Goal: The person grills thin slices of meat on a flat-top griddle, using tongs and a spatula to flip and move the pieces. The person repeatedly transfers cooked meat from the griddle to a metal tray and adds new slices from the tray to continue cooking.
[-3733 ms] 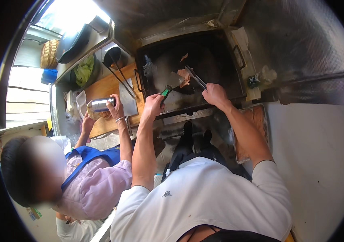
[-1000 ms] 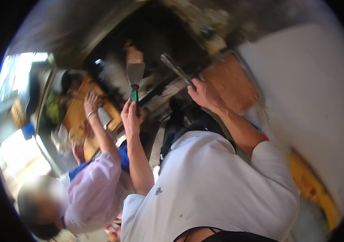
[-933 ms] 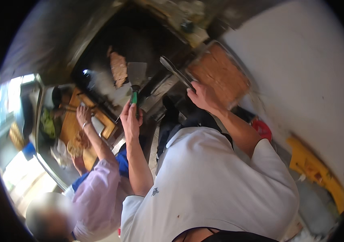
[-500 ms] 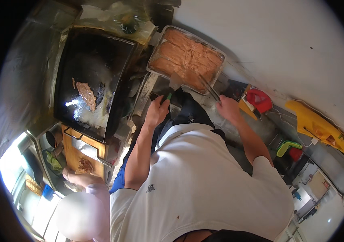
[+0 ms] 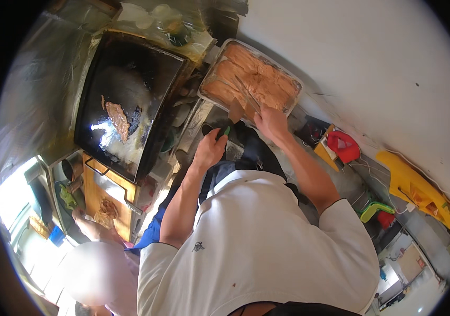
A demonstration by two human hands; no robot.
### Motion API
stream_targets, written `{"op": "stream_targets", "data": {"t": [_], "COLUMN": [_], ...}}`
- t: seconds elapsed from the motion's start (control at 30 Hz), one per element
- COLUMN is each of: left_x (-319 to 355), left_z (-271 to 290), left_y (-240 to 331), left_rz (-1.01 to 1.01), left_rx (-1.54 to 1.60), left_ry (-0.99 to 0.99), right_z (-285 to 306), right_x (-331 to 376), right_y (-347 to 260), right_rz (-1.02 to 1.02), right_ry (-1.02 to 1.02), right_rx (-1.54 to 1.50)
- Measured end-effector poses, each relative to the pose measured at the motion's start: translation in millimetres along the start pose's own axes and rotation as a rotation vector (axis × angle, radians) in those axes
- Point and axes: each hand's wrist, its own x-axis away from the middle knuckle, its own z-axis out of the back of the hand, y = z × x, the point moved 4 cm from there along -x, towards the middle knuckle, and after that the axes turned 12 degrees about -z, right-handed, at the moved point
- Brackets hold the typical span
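Observation:
My left hand (image 5: 210, 149) is closed around the green handle of a flat metal scraper (image 5: 236, 109). The scraper's blade points up at the near edge of a big rectangular tray (image 5: 210, 99) full of pinkish raw meat (image 5: 260, 73). Metal tongs (image 5: 248, 95) are gripped in my right hand (image 5: 272, 125), their tips over the meat; whether they touch it I cannot tell. To the left, a strip of meat (image 5: 118, 120) lies on a dark flat griddle (image 5: 130, 68), with a small scrap beside it.
Below the griddle, a wooden board (image 5: 122, 213) carries cooked-looking pieces and a metal blade. Another person's hand (image 5: 92, 225) reaches to it at the lower left. A white wall (image 5: 362, 58) bounds the right side, with a red item (image 5: 343, 146) and a yellow cloth-like thing (image 5: 425, 192) along it.
My right hand with the tongs has moved left and up, bringing the tips farther over the meat. The scraper stays near the tray's edge. The other person's hand has shifted slightly left.

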Motion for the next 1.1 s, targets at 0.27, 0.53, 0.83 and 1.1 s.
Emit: {"op": "stream_targets", "data": {"t": [0.27, 0.53, 0.83, 1.1], "left_x": [1.1, -18.5, -49.0, -60.2], "left_z": [2.9, 28.1, 39.6, 23.9], "left_y": [6.6, -2.2, 27.8, 20.0], "left_rz": [0.003, -0.124, -0.186, -0.231], "left_rx": [0.049, 0.03, -0.142, -0.186], "left_ry": [0.018, 0.381, 0.428, 0.394], "right_z": [0.3, 14.0, -1.4, 9.2], "right_x": [-34.5, -19.1, -24.6, -38.4], "right_y": [-23.4, -35.0, -20.6, -36.2], "right_rz": [-0.048, 0.025, -0.334, -0.041], "right_ry": [-0.108, 0.071, -0.294, -0.03], "right_rx": [-0.155, -0.06, -0.696, -0.037]}}
